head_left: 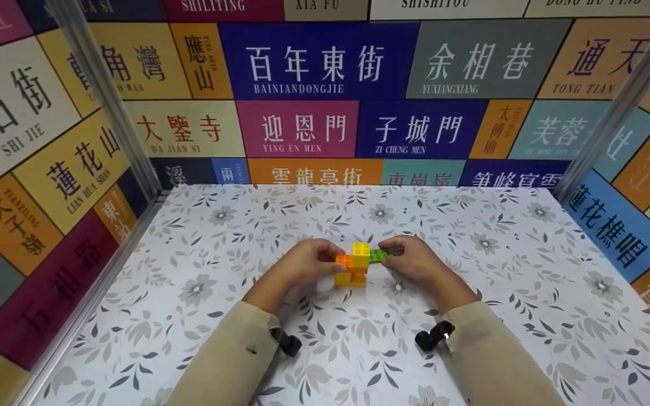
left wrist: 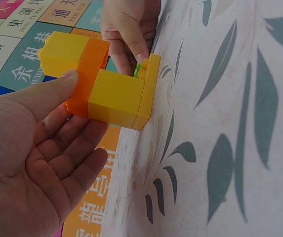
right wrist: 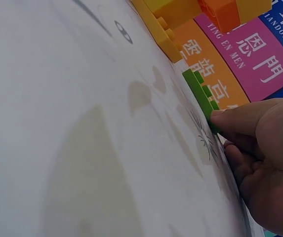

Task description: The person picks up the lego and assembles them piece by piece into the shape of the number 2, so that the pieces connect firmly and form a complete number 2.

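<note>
A small stack of yellow and orange toy bricks point(head_left: 361, 256) stands near the middle of the table. In the left wrist view, the stack has a yellow brick point(left wrist: 116, 97) low down, an orange brick point(left wrist: 89, 74) across it and another yellow brick point(left wrist: 64, 49) on top. My left hand point(head_left: 309, 263) pinches the orange brick from the left, thumb on one side and fingers behind. On the right, my right hand point(head_left: 409, 258) pinches a flat green brick point(right wrist: 200, 94) by its end, low at the table surface. A gap separates the green brick from the stack in the right wrist view.
A white tabletop point(head_left: 201, 349) with a grey leaf and flower print lies under everything. Panels point(head_left: 319, 62) of coloured name blocks rise behind and at both sides. Clear upright edges point(head_left: 127, 129) stand at the corners. Dark straps point(head_left: 288, 341) hang at the sleeves.
</note>
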